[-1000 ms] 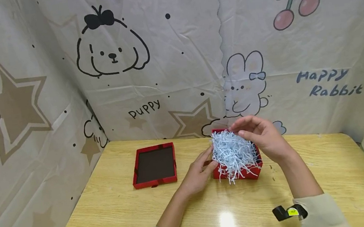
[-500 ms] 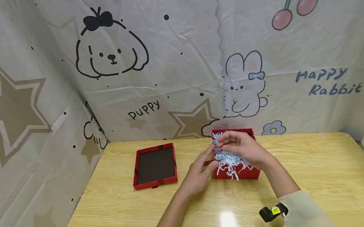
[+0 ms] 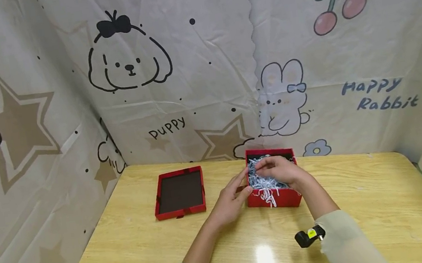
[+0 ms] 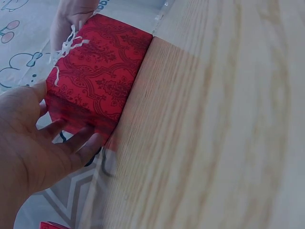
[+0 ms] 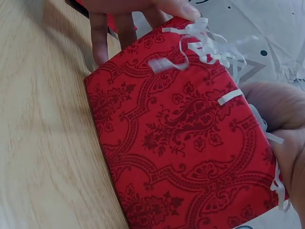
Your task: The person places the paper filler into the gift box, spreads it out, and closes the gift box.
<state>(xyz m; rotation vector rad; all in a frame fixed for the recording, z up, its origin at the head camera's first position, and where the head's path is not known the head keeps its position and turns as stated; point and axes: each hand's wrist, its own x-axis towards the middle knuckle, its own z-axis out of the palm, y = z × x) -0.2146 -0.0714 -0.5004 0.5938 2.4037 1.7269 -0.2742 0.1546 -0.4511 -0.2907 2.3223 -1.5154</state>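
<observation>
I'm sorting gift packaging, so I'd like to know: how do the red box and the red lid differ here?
The box has tall walls, while the lid is shallow. Shredded paper lies in the box; the lid's inside is bare. The left hand touches the box, while no hand touches the lid. Both are red outside, dark inside and sit open side up on the table.

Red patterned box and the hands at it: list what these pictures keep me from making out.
Head view: the floor of the red patterned box, covered by shredded paper and the right hand.
Head view: whether that hand pinches any paper; too small to tell.
Right wrist view: its fingers, hidden behind the box wall.
Head view: the outer top of the lid, turned face down.
Right wrist view: one paper strand, blurred.
</observation>
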